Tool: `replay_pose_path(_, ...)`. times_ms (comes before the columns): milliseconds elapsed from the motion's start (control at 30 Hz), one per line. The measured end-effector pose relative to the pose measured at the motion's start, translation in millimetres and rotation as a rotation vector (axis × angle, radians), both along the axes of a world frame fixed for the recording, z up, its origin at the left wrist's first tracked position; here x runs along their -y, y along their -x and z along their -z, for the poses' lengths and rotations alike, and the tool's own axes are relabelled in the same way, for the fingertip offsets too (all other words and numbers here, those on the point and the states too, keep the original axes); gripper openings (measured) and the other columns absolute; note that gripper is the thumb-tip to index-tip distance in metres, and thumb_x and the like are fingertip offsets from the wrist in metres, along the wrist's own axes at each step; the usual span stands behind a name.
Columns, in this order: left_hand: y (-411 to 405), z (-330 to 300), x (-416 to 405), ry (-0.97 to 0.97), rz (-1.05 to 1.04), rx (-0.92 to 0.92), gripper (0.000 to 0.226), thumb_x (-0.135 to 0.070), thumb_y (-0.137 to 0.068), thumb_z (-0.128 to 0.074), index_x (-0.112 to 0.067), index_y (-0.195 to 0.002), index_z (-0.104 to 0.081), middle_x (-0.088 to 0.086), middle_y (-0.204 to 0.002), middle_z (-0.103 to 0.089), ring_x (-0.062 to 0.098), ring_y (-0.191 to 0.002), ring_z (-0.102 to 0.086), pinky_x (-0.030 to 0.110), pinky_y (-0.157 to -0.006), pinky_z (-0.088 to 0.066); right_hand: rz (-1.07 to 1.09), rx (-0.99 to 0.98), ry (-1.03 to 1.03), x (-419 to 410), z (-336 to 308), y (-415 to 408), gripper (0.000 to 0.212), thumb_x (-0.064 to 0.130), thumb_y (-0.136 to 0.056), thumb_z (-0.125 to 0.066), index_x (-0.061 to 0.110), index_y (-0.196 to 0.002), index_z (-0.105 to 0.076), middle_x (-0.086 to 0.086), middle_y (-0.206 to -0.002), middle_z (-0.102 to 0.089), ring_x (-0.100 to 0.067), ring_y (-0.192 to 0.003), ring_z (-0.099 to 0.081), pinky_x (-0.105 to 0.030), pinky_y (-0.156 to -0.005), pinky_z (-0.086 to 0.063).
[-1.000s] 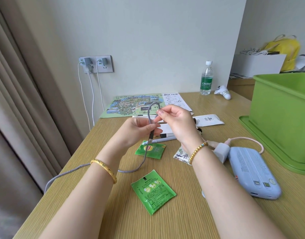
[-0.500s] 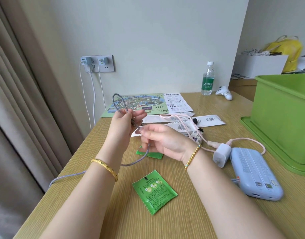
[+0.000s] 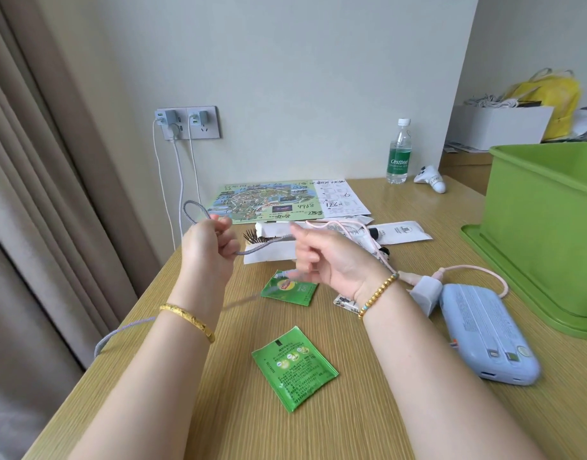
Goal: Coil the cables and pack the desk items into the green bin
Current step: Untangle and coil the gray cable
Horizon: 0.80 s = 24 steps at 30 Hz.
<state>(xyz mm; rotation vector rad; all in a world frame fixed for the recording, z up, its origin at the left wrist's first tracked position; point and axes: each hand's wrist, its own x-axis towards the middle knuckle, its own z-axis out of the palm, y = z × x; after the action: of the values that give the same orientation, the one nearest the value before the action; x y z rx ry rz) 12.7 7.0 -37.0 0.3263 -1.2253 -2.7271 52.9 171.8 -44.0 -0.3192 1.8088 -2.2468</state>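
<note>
Above the near half of the desk [image 3: 368, 426], the left hand [image 3: 209, 247] is raised with its fingers curled tight around the grey cable [image 3: 265, 242], so that one finished loop stands up above the fist and cannot spring open. From that fist the cable runs across to the right hand [image 3: 332, 260], which pinches it between thumb and forefinger; held taut like this, the span looks ready to be swung round as the next turn. The slack drops below the hands, passes behind the left forearm and trails off the desk's left edge, blurred in places, so most of its length seems not yet coiled. Well to the right stands the green bin [image 3: 544, 234], open-topped on its matching lid, within reach for packing. Beside it lies a blue power bank [image 3: 484, 330] with a white plug [image 3: 424, 292] and a pink cable [image 3: 471, 270] joined to it, probably the next cable to coil. Two green sachets [image 3: 295, 366], a map [image 3: 272, 200], a hairbrush [image 3: 255, 235] and white packets [image 3: 401, 231] are spread over the desk, judging by their scatter none yet packed. A water bottle [image 3: 399, 154] stands at the far wall.
</note>
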Motion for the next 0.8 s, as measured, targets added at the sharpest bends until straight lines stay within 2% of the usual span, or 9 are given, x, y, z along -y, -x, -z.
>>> replay_pose_path(100, 2, -1, -4, 0.202, -0.012, 0.014, 0.029, 0.007, -0.089, -0.023, -0.017, -0.077, -0.034, 0.002, -0.065, -0.036, 0.004, -0.028, -0.022, 0.014, -0.030, -0.013, 0.126, 0.007, 0.275, -9, -3, 4, 0.042, 0.033, -0.091, -0.051, 0.020, -0.057, -0.030, 0.008, -0.043, -0.026, -0.010, -0.044, -0.026, -0.025, -0.064, -0.042)
replay_pose_path(133, 3, -1, -5, 0.298, 0.009, 0.008, 0.030, 0.007, -0.089, -0.024, -0.017, -0.076, -0.035, 0.002, -0.066, -0.036, 0.003, -0.027, -0.022, 0.012, -0.030, -0.012, 0.140, 0.016, 0.368, -12, -4, 5, 0.042, 0.036, -0.090, -0.050, 0.020, -0.058, -0.030, 0.008, -0.042, -0.026, -0.008, -0.040, -0.025, -0.020, -0.055, -0.043)
replay_pose_path(200, 3, 2, -9, 0.541, 0.107, -0.026, 0.029, 0.005, -0.090, -0.031, -0.019, -0.075, -0.037, 0.001, -0.066, -0.035, 0.002, -0.027, -0.023, 0.010, -0.029, -0.014, 0.162, 0.022, 0.522, -20, -5, 6, 0.039, 0.037, -0.093, -0.046, 0.019, -0.060, -0.035, 0.009, -0.040, -0.028, -0.003, -0.033, -0.024, -0.013, -0.034, -0.026)
replay_pose_path(267, 1, 6, -13, 0.771, 0.248, -0.075, 0.023, -0.006, -0.092, -0.043, -0.021, -0.074, -0.038, -0.001, -0.068, -0.035, 0.003, -0.031, -0.026, 0.013, -0.032, -0.017, 0.197, -0.017, 0.605, -27, -4, 9, 0.031, 0.031, -0.096, -0.044, 0.016, -0.069, -0.049, 0.011, -0.042, -0.030, -0.001, -0.031, -0.023, -0.013, -0.030, -0.017)
replay_pose_path(333, -4, 8, -18, 0.879, 0.414, -0.117, 0.021, -0.034, -0.091, -0.052, -0.021, -0.077, -0.042, -0.002, -0.075, -0.037, 0.007, -0.042, -0.028, 0.019, -0.040, -0.019, 0.213, -0.081, 0.590, -29, -1, 10, 0.028, 0.028, -0.098, -0.039, 0.011, -0.084, -0.057, 0.011, -0.043, -0.030, 0.000, -0.032, -0.023, -0.013, -0.030, -0.016)
replay_pose_path(433, -14, 8, -25, 1.133, 0.575, -0.156, 0.056, -0.073, -0.072, -0.051, -0.020, -0.086, -0.046, -0.002, -0.071, -0.039, 0.010, -0.047, -0.031, 0.022, -0.046, -0.026, 0.224, -0.138, 0.533, -25, 2, 13, 0.031, 0.030, -0.098, -0.036, 0.010, -0.092, -0.060, 0.010, -0.049, -0.040, 0.000, -0.035, -0.027, -0.013, -0.031, -0.016)
replay_pose_path(533, -20, 10, -29, 1.373, 0.549, -0.185, 0.048, -0.070, -0.076, -0.048, -0.022, -0.081, -0.045, -0.004, -0.060, -0.044, 0.011, -0.047, -0.038, 0.027, -0.050, -0.031, 0.242, -0.182, 0.438, -21, 3, 13, 0.031, 0.032, -0.098, -0.037, 0.013, -0.093, -0.061, 0.007, -0.067, -0.064, -0.002, -0.042, -0.044, -0.012, -0.032, -0.024)
replay_pose_path(633, -21, 10, -29, 1.548, 0.476, -0.177, 0.043, -0.063, -0.088, -0.036, -0.026, -0.070, -0.046, -0.007, -0.060, -0.047, 0.006, -0.049, -0.044, 0.026, -0.053, -0.031, 0.217, -0.189, 0.353, -18, 4, 10, 0.031, 0.035, -0.098, -0.036, 0.017, -0.096, -0.061, 0.004, -0.087, -0.073, -0.006, -0.053, -0.061, -0.013, -0.035, -0.032)
replay_pose_path(800, -22, 8, -31, 1.408, 0.497, -0.291, 0.047, -0.053, -0.095, -0.033, -0.018, -0.067, -0.048, -0.004, -0.060, -0.045, 0.006, -0.044, -0.039, 0.017, -0.048, -0.034, 0.223, -0.187, 0.343, -19, 1, 10, 0.030, 0.035, -0.098, -0.036, 0.016, -0.100, -0.059, 0.003, -0.095, -0.073, -0.007, -0.052, -0.061, -0.013, -0.034, -0.032)
